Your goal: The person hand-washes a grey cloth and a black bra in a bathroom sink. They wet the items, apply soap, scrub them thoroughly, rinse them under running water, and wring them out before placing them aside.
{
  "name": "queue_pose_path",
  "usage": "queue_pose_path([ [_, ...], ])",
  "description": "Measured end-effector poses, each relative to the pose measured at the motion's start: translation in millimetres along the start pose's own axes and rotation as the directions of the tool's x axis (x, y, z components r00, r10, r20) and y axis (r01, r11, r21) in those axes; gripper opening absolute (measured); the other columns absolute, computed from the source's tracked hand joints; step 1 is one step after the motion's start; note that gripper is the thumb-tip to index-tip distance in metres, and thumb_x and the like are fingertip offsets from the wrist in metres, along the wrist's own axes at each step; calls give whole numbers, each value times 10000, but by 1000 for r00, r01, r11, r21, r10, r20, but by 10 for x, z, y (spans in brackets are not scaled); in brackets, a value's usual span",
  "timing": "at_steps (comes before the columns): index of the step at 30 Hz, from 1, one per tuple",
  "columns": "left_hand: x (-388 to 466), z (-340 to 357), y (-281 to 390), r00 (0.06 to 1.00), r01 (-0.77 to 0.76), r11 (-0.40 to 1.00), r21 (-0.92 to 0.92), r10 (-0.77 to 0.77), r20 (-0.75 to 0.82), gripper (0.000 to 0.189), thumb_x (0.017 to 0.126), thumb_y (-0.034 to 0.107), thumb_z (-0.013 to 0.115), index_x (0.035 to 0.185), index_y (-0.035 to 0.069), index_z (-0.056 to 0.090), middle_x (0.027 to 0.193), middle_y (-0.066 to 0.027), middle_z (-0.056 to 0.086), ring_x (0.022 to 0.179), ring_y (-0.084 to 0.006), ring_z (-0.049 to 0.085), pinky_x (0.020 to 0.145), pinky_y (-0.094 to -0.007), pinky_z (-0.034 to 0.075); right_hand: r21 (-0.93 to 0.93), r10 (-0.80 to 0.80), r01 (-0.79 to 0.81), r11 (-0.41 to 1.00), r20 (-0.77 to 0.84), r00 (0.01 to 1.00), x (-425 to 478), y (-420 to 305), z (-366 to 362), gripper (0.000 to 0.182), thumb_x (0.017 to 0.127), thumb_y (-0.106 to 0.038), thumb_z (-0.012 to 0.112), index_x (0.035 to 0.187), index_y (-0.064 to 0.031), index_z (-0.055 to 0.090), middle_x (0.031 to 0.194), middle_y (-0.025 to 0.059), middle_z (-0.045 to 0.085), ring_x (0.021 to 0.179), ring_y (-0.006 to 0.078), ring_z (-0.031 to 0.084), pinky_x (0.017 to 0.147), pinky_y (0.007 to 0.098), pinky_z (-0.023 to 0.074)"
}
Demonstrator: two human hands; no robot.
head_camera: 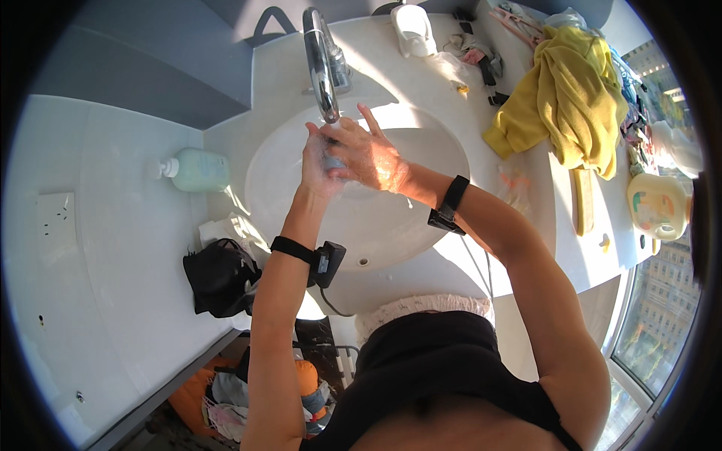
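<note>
Both hands are held together over a white oval washbasin, under the spout of a curved chrome faucet. My left hand is palm up with fingers toward the spout, wet and partly covered. Across it lies my right hand, its fingers spread and its back wet and foamy. Between the palms shows a small patch of something pale blue; what it is and which hand bears it I cannot tell. Drops fall below my right wrist. A strap with a black device sits on each forearm.
A pump bottle of pale green liquid lies left of the basin, above a black cloth bag. On the right are a yellow garment, a cream detergent bottle and a window. A white soap holder stands behind the basin.
</note>
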State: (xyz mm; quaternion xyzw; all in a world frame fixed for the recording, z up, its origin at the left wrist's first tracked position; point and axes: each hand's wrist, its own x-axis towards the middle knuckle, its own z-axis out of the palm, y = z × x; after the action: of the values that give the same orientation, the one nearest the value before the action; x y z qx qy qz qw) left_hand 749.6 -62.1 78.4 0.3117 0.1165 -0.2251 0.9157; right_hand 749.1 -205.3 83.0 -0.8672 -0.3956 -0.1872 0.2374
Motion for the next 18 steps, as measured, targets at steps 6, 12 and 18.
queue_pose_path([
  [6,79,29,-218,983,17,997,-79,-31,-181,380,930,378,280,1089,101,486,1054,-51,547,976,-202,559,809,-355,490,288,154,-155,945,27,988,158,-27,74,213,805,-248,584,789,-45,645,885,95,595,967,264,502,892,424,378],
  [12,375,-440,-442,994,71,997,-12,-70,81,382,943,381,298,1108,90,482,993,-63,575,839,-182,588,693,-345,498,452,794,-763,462,174,583,286,63,429,378,899,-280,465,762,42,608,802,192,616,778,323,598,690,434,468],
  [18,-35,110,-92,983,28,978,208,11,-181,284,948,241,425,1117,18,474,1088,-98,547,976,-201,551,857,-365,457,679,536,-375,-632,731,421,82,459,237,577,880,-526,474,982,37,546,861,122,585,780,234,606,717,406,531],
])
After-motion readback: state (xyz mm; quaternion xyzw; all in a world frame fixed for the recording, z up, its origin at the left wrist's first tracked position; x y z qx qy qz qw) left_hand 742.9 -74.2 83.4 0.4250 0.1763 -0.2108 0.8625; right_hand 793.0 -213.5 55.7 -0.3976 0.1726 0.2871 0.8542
